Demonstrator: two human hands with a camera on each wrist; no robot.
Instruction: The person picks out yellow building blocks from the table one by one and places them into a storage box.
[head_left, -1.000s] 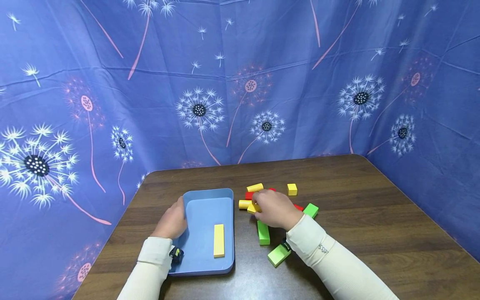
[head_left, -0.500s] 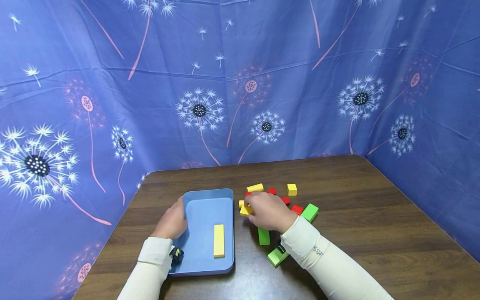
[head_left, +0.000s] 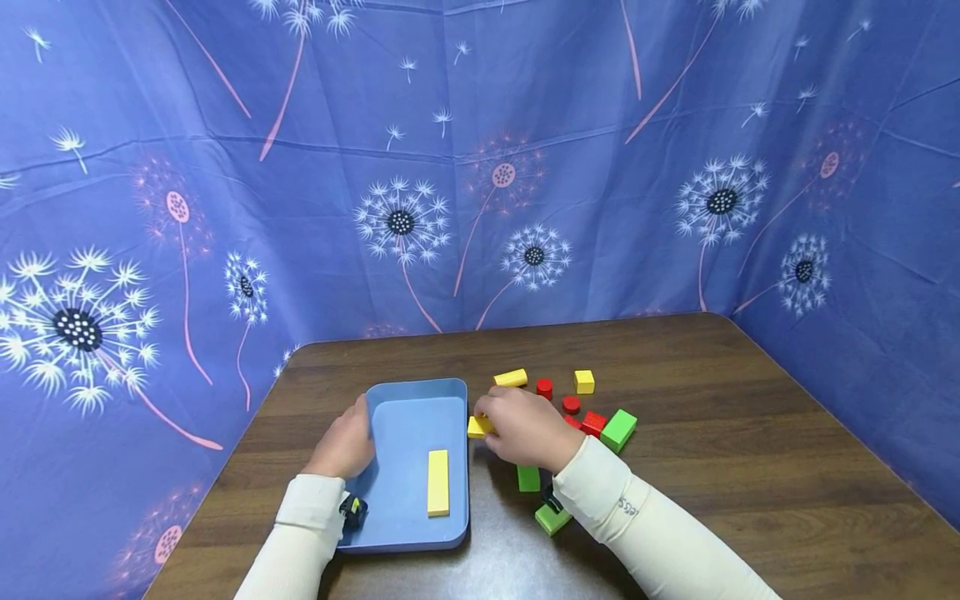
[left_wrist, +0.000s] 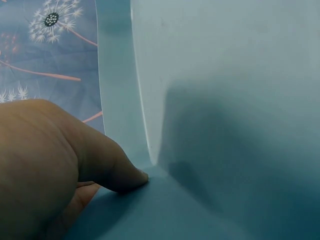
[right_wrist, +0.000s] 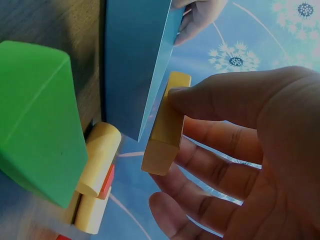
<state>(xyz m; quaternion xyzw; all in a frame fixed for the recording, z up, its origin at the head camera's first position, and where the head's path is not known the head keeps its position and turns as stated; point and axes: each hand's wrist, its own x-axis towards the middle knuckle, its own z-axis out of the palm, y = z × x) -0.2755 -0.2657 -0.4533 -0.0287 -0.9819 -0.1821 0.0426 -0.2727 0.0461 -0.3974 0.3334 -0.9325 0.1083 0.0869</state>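
Observation:
My left hand (head_left: 343,439) grips the left wall of the blue tray (head_left: 414,391). In the left wrist view its thumb (left_wrist: 117,162) presses on the inner side, with fingers partly visible outside. One long yellow block (head_left: 438,483) lies flat inside the tray. Beside the tray's right wall, my right hand (head_left: 525,427) pinches another yellow block (right_wrist: 167,122) between thumb and fingers, held up off the table. Below and around this hand lie green blocks (right_wrist: 40,120) and yellow cylinders (right_wrist: 100,157).
Right of the tray on the brown wooden table (head_left: 712,467) lie a yellow cylinder (head_left: 511,378), a yellow cube (head_left: 584,382), several red pieces (head_left: 572,405) and several green blocks (head_left: 618,430). A blue patterned cloth (head_left: 480,125) hangs behind the table.
My right hand has lifted the yellow block from among the loose pieces and moved it left to the tray's right wall. The left hand and tray have stayed put.

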